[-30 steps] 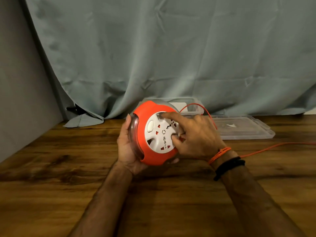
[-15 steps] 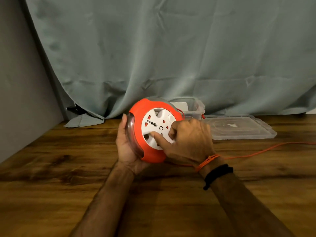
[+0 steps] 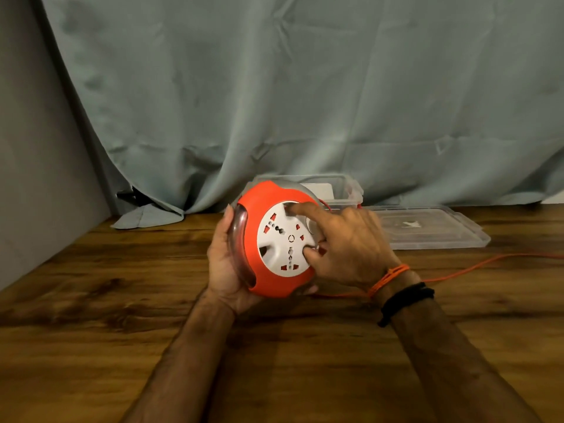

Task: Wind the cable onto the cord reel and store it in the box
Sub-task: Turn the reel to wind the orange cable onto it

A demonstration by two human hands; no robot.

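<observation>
Cord reel point(image 3: 276, 239): round, orange shell with a white socket face; held on edge just above the wooden table point(image 3: 91, 346), the face turned toward the camera and slightly up, so its axle runs roughly from the viewer toward the curtain.
Socket face point(image 3: 282, 242): white disc with red-shuttered outlets and finger recesses near its rim.
Left hand point(image 3: 227, 267): cupped around the reel's left and lower rim, palm against the clear side band, fingers curled behind; it grips the reel.
Right hand point(image 3: 348, 248): laid over the right part of the face, index finger hooked into an upper recess, thumb pressed on the lower part of the disc; half closed, touching the disc only.
Cable point(image 3: 476, 264): orange, running from under the reel along the table to the right edge of view, partly slack.
Box point(image 3: 351, 190): clear plastic, open, just behind the reel against the curtain point(image 3: 305, 102).
Lid point(image 3: 433, 227): clear, flat on the table right of the box.
</observation>
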